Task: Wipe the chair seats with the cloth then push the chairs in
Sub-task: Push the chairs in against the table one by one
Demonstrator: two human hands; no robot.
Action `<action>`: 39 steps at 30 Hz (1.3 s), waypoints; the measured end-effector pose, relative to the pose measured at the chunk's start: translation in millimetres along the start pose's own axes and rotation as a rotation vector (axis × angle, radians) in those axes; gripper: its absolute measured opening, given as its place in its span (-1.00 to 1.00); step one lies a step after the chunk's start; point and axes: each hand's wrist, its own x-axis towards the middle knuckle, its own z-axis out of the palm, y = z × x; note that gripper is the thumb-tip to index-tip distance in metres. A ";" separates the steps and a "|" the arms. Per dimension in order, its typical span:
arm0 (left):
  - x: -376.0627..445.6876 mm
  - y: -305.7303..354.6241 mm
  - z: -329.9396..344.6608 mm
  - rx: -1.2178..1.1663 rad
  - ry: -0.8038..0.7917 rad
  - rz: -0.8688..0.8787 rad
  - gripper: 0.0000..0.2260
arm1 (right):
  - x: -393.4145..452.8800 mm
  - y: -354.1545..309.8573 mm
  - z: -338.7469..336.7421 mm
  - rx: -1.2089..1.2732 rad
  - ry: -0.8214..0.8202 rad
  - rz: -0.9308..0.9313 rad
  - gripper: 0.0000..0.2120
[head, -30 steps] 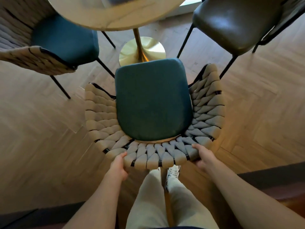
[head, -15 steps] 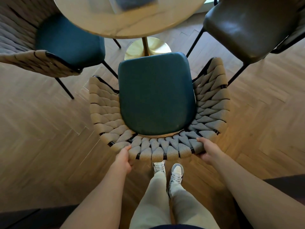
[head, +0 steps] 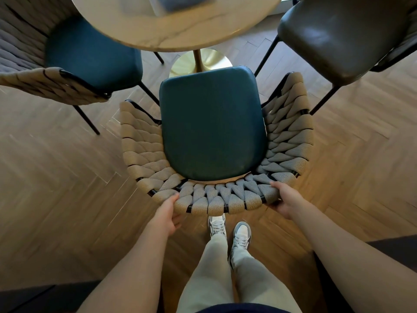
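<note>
Directly below me stands a chair with a teal seat (head: 212, 125) and a curved back of woven beige rope (head: 216, 199). My left hand (head: 168, 214) grips the back's rim at its left end and my right hand (head: 283, 199) grips it at the right end. The seat's front edge lies just short of the round marble table (head: 180, 30) and over its gold base (head: 203, 61). A blurred blue-grey thing (head: 182, 3), maybe the cloth, lies on the table's far part. Neither hand holds a cloth.
A second woven chair with a teal seat (head: 90, 57) stands at the left, partly under the table. A dark brown leather chair (head: 338, 35) stands at the right. My legs and grey sneakers (head: 230, 231) are behind the chair. Herringbone wood floor (head: 56, 177) surrounds everything.
With both hands on its back, the chair has slid forward toward the table; the seat's front now reaches the gold base. I have stepped forward behind it.
</note>
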 end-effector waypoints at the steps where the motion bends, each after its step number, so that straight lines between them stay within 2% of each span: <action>1: -2.0 -0.1 -2.2 0.029 -0.006 0.014 -0.34 | -2.5 0.2 -0.8 -0.011 0.006 -0.019 -0.60; 5: -16.7 -1.9 -10.9 0.250 0.004 0.081 -0.39 | -15.1 6.0 -10.0 -0.053 0.023 -0.097 -0.61; 9: -42.8 0.7 -20.9 0.645 0.036 0.189 -0.49 | -28.7 19.4 -29.2 -0.124 0.024 -0.170 -0.76; 13: -73.5 9.4 -19.8 0.956 -0.023 0.320 -0.66 | -40.1 28.9 -57.3 -0.140 0.035 -0.218 -0.76; 15: -90.2 14.3 -9.2 1.009 -0.079 0.400 -0.74 | -45.0 30.2 -73.0 -0.114 0.043 -0.230 -0.75; 18: -107.5 17.9 21.1 0.956 -0.161 0.512 -0.78 | -49.6 24.8 -96.9 -0.030 0.058 -0.245 -0.75; 27: -143.1 18.4 188.9 0.991 -0.255 0.563 -0.78 | -34.0 -34.5 -181.8 0.268 0.048 -0.250 -0.82; 39: -219.2 -21.1 449.4 1.043 -0.486 0.580 -0.79 | -20.5 -159.2 -315.3 0.339 0.030 -0.286 -0.77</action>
